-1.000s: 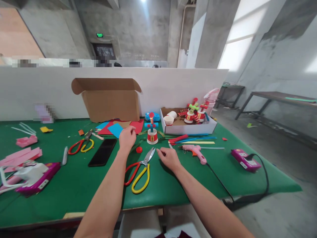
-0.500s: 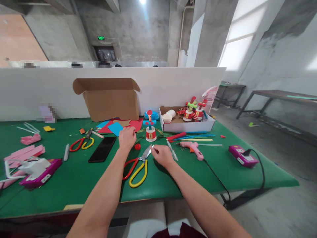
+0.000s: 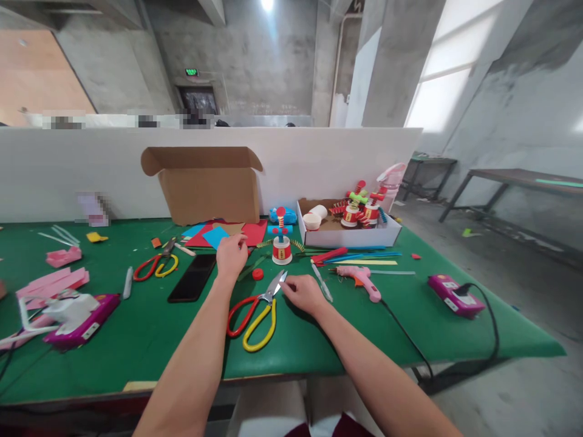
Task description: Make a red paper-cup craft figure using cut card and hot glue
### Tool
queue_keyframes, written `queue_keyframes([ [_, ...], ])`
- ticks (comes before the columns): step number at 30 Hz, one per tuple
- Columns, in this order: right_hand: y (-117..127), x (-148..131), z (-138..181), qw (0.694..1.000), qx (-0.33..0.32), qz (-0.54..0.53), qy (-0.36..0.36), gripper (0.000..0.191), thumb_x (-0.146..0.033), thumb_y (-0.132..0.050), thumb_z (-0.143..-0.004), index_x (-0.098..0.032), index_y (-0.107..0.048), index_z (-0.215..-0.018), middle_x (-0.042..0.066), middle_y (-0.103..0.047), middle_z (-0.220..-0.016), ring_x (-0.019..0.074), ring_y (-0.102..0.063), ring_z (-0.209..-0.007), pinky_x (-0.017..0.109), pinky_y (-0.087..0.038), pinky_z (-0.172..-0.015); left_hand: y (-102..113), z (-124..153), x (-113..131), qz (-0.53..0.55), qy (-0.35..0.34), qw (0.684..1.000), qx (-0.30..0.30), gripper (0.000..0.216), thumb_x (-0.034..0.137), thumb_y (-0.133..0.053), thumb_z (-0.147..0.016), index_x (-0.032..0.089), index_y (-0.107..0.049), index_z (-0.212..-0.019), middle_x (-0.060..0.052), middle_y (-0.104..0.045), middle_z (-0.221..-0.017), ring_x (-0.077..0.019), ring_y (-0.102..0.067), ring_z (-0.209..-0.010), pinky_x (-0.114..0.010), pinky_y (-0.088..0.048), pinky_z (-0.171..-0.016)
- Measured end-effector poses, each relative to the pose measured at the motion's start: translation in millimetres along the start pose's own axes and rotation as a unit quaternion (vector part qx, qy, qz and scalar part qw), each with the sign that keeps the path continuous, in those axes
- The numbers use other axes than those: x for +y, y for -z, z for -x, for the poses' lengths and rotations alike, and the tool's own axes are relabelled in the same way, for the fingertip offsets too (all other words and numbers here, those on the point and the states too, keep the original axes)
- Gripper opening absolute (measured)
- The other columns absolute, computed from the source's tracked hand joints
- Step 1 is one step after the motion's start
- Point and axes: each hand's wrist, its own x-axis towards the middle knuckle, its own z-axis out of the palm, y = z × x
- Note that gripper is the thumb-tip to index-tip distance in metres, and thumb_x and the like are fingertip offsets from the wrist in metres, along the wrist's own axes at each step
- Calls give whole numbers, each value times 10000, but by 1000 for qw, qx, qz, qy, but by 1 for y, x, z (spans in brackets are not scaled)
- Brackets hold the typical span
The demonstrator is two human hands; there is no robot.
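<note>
My left hand (image 3: 232, 256) is loosely closed, fingers curled, beside the blue paper (image 3: 215, 237) and the black phone (image 3: 192, 278). No object shows in it. On the green tabletop lies my right hand (image 3: 304, 293), also curled with nothing visible in it, its fingertips by the tips of the scissors (image 3: 266, 300) with one red and one yellow handle. Between the hands and a little beyond them stands a small figure (image 3: 282, 250) made from a red-banded white paper cup, with a blue crosspiece, red round head and coiled arms. A red disc (image 3: 257, 274) lies in front of it.
A white box (image 3: 350, 237) at the back right holds similar figures and white cups. To the right lie a pink glue gun (image 3: 359, 280), a white pen (image 3: 322, 281) and a purple power strip (image 3: 455, 297). Smaller scissors (image 3: 157, 264) and pink paper (image 3: 54, 284) are left.
The whole view has shifted slightly, so the table sits a little lower and farther right. Both hands stay in nearly the same places, and the objects have not visibly moved.
</note>
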Motion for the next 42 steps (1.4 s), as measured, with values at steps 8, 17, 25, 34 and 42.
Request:
queue_keyframes([
  [8, 0, 2, 1, 1000, -15, -5, 5, 335, -286, -483, -863, -179, -567, -557, -4, -578, -556, 99, -411, -502, 242, -188, -517, 6, -26, 1, 79, 26, 995, -50, 272, 238, -560, -702, 197, -694, -936, -70, -713, -967, -216, -634, -915, -307, -472, -838],
  [17, 22, -7, 16, 1000, 6, 8, 6, 349, -320, -475, -886, -180, -538, -572, 8, -593, -594, 119, -489, -568, 243, -237, -540, 2, -5, 7, -16, 22, 1000, 4, 326, 211, -430, -796, 180, -673, -1011, -109, -677, -1060, -304, -556, -1033, -406, -435, -856],
  [25, 113, 55, 88, 956, 85, 154, -235, 143, -310, -544, -809, -173, -583, -807, 71, -638, -839, 183, -580, -758, 257, -355, -632, 0, 9, 14, -64, 6, 998, -18, 298, 208, -419, -817, 205, -663, -988, -75, -673, -1055, -291, -539, -1022, -386, -438, -835],
  [34, 115, 82, 76, 903, -77, 203, -371, 257, -359, -445, -831, -176, -624, -802, 113, -675, -854, 241, -635, -799, 281, -359, -582, 1, 8, 12, -66, -6, 998, -23, 273, 196, -433, -820, 198, -665, -964, -73, -666, -1060, -274, -539, -1022, -366, -436, -854],
  [42, 121, 90, 71, 895, -85, 242, -364, 257, -302, -429, -852, -149, -635, -876, 155, -680, -926, 265, -637, -886, 295, -393, -631, -2, 5, 9, -54, -6, 998, -29, 270, 192, -434, -820, 204, -669, -951, -62, -669, -1047, -257, -550, -1006, -356, -434, -871],
])
